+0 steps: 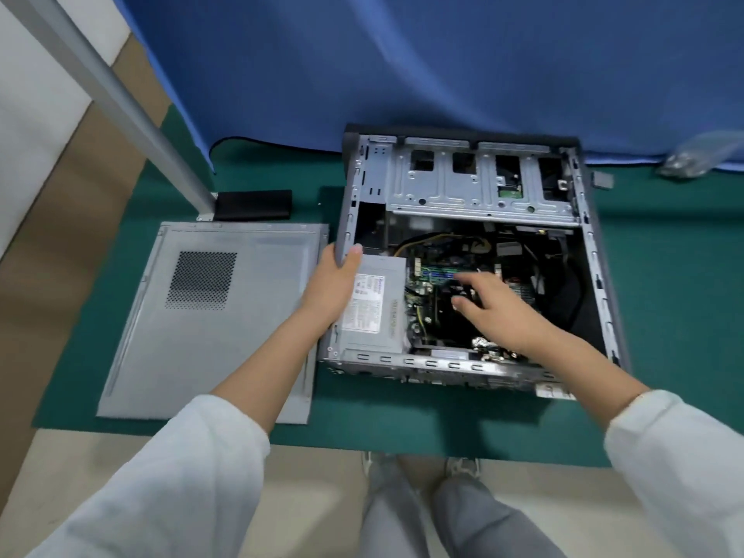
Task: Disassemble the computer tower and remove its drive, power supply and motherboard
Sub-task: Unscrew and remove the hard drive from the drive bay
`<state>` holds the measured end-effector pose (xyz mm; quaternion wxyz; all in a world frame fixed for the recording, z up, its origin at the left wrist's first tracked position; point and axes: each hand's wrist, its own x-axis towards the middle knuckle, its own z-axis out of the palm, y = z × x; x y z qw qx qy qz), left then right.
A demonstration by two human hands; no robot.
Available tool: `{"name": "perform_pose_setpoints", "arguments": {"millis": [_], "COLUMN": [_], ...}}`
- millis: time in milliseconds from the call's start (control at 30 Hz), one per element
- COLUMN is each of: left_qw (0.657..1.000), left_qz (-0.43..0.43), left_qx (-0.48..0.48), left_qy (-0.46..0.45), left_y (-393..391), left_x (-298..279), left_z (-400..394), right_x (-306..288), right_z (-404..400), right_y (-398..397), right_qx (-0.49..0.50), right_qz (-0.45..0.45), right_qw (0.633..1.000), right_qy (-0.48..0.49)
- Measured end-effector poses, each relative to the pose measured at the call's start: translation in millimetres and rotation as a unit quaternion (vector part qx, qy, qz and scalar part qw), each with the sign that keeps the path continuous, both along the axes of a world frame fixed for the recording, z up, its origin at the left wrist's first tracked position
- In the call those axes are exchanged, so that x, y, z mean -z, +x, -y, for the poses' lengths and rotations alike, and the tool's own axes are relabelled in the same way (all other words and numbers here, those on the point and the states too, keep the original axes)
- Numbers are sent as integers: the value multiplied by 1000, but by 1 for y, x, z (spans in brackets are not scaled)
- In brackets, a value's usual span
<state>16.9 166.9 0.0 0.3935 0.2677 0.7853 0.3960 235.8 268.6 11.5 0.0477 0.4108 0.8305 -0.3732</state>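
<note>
The computer tower (596,251) lies on its side on the green table mat, its side open. Inside, the grey power supply (376,304) with a white label fills the near left corner. The green motherboard (426,275) with its cables lies to the right of it. The metal drive cage (479,183) spans the far end. My left hand (334,283) grips the case's left wall, thumb over the rim. My right hand (495,308) reaches into the case over the motherboard, fingers spread and slightly bent, holding nothing that I can see.
The removed grey side panel (209,316) with a vent grille lies flat left of the tower. A black block (253,205) sits behind it by a slanted metal post (120,102). A blue cloth (402,66) hangs at the back. A clear plastic bag (692,159) lies far right.
</note>
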Motion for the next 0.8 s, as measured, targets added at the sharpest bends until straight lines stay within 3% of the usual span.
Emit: {"name": "perform_pose_setpoints", "arguments": {"millis": [133, 233, 333, 433, 800], "left_qw": [995, 988, 988, 988, 992], "left_qz": [-96, -136, -142, -142, -102], "left_qx": [20, 34, 23, 19, 19], "left_qy": [-31, -63, -54, -53, -69], "left_y": [0, -2, 1, 3, 30], "left_x": [3, 6, 5, 3, 6], "left_z": [-2, -2, -2, 0, 29], "right_x": [21, 27, 25, 24, 33], "right_z": [-3, -2, -2, -1, 23], "right_y": [36, 41, 38, 40, 70], "right_qx": [-50, -36, -44, -52, -56], "right_qz": [57, 91, 125, 143, 142], "right_qw": [997, 993, 976, 964, 954], "right_qy": [25, -63, -170, -218, -260]}}
